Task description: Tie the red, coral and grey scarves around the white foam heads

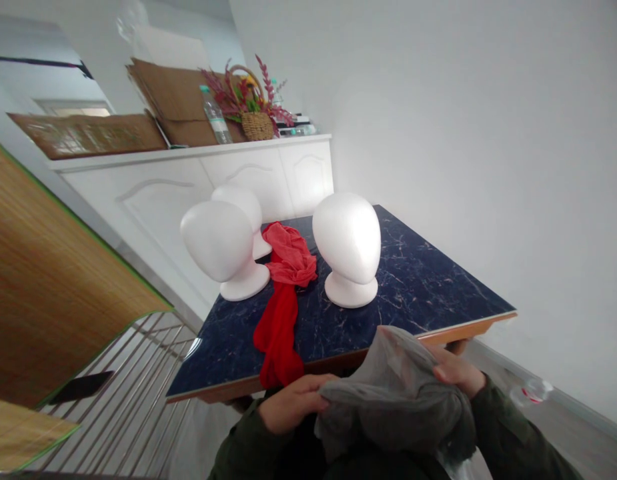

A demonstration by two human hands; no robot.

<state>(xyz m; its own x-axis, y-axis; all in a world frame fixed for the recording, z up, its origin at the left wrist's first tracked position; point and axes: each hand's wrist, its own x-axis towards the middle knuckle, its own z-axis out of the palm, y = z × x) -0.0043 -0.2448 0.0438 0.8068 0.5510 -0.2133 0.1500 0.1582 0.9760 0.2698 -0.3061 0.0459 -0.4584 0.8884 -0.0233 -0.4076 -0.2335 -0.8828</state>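
Note:
A thin grey cloth (388, 413), bunched and partly see-through, is stretched between my two hands over my lap, at the table's near edge. My left hand (298, 402) pinches its left edge between thumb and fingers. On the other side, my right hand (461, 370) grips the right edge, its fingertips partly behind the fabric. Beyond the cloth stands a white mannequin head (348, 240) on a round base. Two more white heads stand at the left, a nearer one (218, 240) partly covering a farther one (241, 200). Between the heads lie a crumpled coral cloth (291, 257) and a red cloth (278, 333) that hangs over the front edge.
The dark blue marbled table (428, 273) meets a white wall at right. Behind it, a white cabinet (158, 193) carries cardboard (183, 100), a bottle (215, 117) and a flower basket (258, 125). At left are a metal rack (133, 373) and a phone (83, 387).

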